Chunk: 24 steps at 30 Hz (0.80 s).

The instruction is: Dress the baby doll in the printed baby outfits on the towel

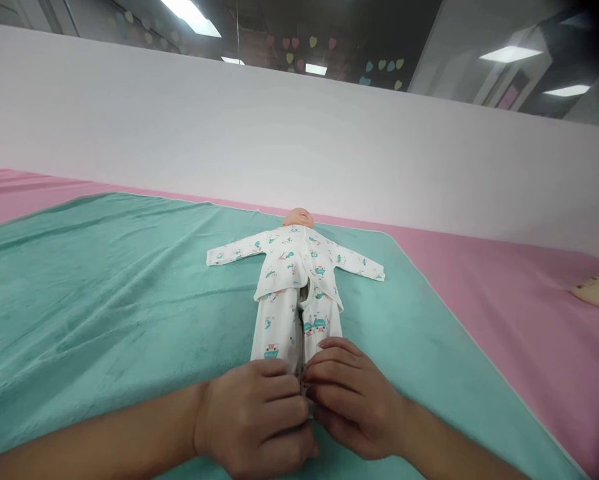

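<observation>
A baby doll (298,217) lies on its back on a teal towel (104,293), head pointing away from me. It wears a white printed top (299,257) with both sleeves spread out, and matching white trousers (279,327). My left hand (257,417) and my right hand (352,397) meet at the near end of the trousers. Both are curled, fingertips pinching the cloth of the trouser cuffs between them. The doll's feet are hidden under my hands.
The teal towel covers a pink sheet (519,313) that shows on the right and far left. A white wall panel (299,140) stands behind the bed. A pale yellow comb-like object (597,288) lies at the right edge.
</observation>
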Each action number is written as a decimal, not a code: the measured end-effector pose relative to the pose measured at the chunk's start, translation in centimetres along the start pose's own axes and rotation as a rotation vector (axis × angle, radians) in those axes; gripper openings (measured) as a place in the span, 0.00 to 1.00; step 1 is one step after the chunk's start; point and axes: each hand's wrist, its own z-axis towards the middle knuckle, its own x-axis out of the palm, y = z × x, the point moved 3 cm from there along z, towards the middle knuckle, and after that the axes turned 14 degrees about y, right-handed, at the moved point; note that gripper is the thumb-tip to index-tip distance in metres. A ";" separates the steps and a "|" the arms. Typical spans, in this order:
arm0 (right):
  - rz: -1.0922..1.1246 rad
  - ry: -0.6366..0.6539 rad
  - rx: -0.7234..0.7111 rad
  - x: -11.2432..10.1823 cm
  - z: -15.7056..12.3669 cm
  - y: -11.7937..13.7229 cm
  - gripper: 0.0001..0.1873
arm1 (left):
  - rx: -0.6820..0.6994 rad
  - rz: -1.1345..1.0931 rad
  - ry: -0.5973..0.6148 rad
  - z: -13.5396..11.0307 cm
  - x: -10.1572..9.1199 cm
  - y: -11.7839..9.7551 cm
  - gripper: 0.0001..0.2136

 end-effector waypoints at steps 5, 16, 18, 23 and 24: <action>0.057 0.000 -0.002 0.1 0.2 -0.3 0.03 | 0.015 -0.020 0.020 -0.1 0.5 0.0 0.11; 0.157 -0.047 0.018 0.1 -0.1 -0.6 0.03 | 0.027 -0.009 0.007 -0.1 0.3 0.0 0.11; 0.156 -0.064 0.059 0.0 -0.3 -0.9 0.04 | 0.020 0.011 0.015 -0.2 0.2 0.2 0.10; 0.144 -0.100 0.155 -0.2 -0.5 -1.7 0.07 | -0.062 -0.096 -0.060 -0.7 0.0 1.7 0.04; 0.138 -0.090 0.160 -0.2 -0.5 -1.8 0.07 | -0.102 -0.165 -0.085 -0.8 0.0 2.3 0.02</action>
